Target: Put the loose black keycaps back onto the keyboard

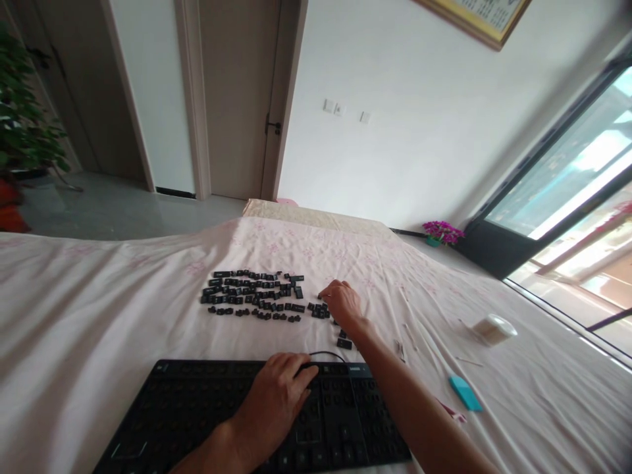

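Note:
A black keyboard (207, 401) with its keycaps off over most of its area lies along the near edge of the cloth. On its upper middle rests my left hand (279, 398), fingers loosely apart and nothing seen in them. Beyond the keyboard, my right hand (342, 301) reaches to a small group of loose keycaps (318, 312). Its fingertips are pinched on a dark keycap (320, 296). Left of it, many black keycaps (247, 293) lie in rough rows. A few more keycaps (344, 343) sit beside my right forearm, partly hidden by it.
A pale flowered cloth (148, 289) covers the surface. To the right are a clear round container (495, 329), several thin swab-like sticks (469, 361), a turquoise flat piece (465, 393) and a small metallic item (399, 350). The keyboard's cable (328, 353) curves near my left fingertips.

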{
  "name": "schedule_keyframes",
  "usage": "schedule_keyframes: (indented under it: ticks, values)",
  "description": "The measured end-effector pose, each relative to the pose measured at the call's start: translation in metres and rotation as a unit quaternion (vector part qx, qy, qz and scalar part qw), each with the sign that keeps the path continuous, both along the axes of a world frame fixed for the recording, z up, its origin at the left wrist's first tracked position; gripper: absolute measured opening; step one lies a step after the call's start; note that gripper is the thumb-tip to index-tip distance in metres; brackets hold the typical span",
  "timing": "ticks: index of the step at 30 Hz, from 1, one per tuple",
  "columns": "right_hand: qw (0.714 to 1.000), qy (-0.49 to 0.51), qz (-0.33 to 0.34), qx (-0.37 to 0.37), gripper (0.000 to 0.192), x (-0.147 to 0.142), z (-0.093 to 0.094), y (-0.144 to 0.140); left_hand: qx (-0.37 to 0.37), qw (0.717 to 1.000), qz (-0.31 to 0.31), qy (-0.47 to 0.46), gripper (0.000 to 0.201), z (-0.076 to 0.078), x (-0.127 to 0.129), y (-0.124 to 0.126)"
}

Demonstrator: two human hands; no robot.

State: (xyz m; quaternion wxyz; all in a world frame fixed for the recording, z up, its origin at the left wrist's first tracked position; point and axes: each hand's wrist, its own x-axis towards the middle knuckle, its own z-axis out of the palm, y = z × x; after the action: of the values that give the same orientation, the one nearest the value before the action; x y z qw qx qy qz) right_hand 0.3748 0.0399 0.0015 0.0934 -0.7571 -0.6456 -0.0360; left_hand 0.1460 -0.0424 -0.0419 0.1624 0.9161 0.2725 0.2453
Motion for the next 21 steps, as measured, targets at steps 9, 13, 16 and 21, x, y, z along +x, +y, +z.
schedule_keyframes:
  ticks: [9, 13, 16, 21]
  values:
    - [0.996, -0.078, 0.021, -0.044, 0.022, -0.001, 0.0, 0.019, 0.013, 1.0, -0.002, -0.008, 0.037, -0.001, 0.0, 0.001]
    - [0.993, -0.086, 0.028, -0.073, 0.02, -0.004, 0.001, 0.03, 0.007, 1.0, -0.003, -0.004, 0.037, 0.001, -0.001, 0.001]
    - [0.992, -0.078, 0.032, -0.09, 0.023, -0.007, 0.0, 0.035, 0.002, 1.0, -0.007, 0.004, 0.037, 0.004, -0.002, 0.0]
    - [0.992, -0.053, 0.04, -0.105, 0.022, -0.012, 0.001, 0.039, 0.007, 1.0, -0.019, 0.011, 0.036, 0.006, -0.003, 0.001]
